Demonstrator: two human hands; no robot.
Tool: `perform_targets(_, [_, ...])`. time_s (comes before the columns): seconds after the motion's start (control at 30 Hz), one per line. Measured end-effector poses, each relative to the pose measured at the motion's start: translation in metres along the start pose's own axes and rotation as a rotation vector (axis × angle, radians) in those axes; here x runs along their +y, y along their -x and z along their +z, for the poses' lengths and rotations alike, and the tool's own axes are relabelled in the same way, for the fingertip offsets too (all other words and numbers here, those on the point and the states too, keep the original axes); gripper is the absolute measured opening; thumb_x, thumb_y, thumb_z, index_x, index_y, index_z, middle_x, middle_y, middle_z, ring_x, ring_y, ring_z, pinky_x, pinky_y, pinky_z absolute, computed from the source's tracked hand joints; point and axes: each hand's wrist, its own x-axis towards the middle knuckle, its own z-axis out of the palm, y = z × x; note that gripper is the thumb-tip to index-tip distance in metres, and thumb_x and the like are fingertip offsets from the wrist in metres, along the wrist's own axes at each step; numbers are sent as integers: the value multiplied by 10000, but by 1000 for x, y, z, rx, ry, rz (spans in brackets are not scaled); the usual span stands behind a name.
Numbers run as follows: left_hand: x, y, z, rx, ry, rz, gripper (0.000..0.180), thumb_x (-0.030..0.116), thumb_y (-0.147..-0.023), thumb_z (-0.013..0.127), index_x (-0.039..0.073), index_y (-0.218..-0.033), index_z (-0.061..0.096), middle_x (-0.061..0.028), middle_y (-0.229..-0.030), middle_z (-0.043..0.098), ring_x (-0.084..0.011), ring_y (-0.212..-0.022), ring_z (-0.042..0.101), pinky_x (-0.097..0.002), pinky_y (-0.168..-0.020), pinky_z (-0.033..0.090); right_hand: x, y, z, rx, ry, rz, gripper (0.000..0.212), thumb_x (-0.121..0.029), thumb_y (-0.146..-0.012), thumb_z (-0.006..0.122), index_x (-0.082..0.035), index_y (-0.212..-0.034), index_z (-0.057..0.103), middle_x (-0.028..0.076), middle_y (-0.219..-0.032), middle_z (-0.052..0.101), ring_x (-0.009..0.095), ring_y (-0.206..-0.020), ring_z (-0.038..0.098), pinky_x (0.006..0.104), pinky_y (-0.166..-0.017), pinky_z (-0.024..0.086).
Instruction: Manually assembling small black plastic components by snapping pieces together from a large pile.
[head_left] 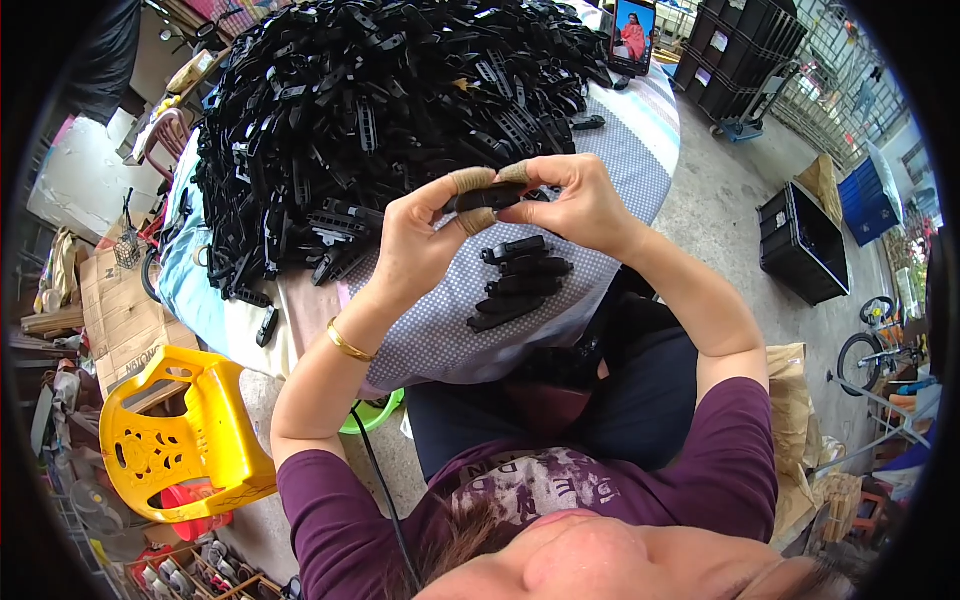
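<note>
Between my two hands is a small, long black plastic part [484, 198], held above the table. My left hand [418, 238] pinches its left end between thumb and forefinger. At its right end, my right hand [585, 205] closes thumb and fingers on it. Tan tape wraps several of my fingertips. Just below my hands, several similar black parts [524, 287] lie in a short row on the dotted tablecloth [420, 340]. Beyond my hands rises a large heap of black plastic parts [370, 110]. The fingers cover much of the held part, so its details cannot be made out.
A phone [632, 38] stands upright at the table's far right. A yellow plastic chair [225, 435] is on the left, near a green basin [376, 411]. Black crates [735, 55] are stacked at the far right; another black crate [806, 246] sits on the floor.
</note>
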Motion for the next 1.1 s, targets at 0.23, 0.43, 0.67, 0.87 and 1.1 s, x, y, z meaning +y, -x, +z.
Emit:
perform_targets(0.23, [-19,-2,-8,-110,-85,-398,346,66,-750,731,-69,-1054,636,-97,-872,683,-86,-796,606,-229,-727,498,39,-22,-44,-82,-31,76,239,-102,-778,679,3,-992,666,109,-858,689,159,-723,649,276,-691,512])
perform_targets(0.43, [-13,-14,-18,-423,-307,-341,365,130,-728,751,0,-1056,659,-74,-878,645,-129,-763,597,-259,-720,495,121,-15,-93,228,953,-131,279,-64,-793,585,-19,-1065,626,136,-1084,637,312,-1077,547,353,-929,437])
perform_targets(0.67, [-9,-45,-12,-62,-964,158,255,46,-728,666,11,-980,656,-99,-1012,627,-298,-958,553,-344,-874,457,109,-15,-95,78,1021,127,316,-155,-738,641,-78,-1045,641,121,-883,647,308,-883,601,385,-816,480])
perform_targets(0.87, [-44,-73,-1,-108,-1247,297,331,24,-735,617,47,-1061,566,-78,-973,592,-250,-921,527,-346,-802,468,76,-20,-92,146,609,220,369,-145,-686,620,-60,-1044,642,131,-785,641,243,-735,633,321,-703,511])
perform_targets(1.1, [-34,-67,0,-87,-1309,317,427,7,-693,657,44,-1109,567,-70,-818,607,-249,-891,535,-366,-777,456,55,-16,-83,206,319,107,328,-155,-724,662,-28,-1026,643,80,-833,659,158,-758,630,277,-702,519])
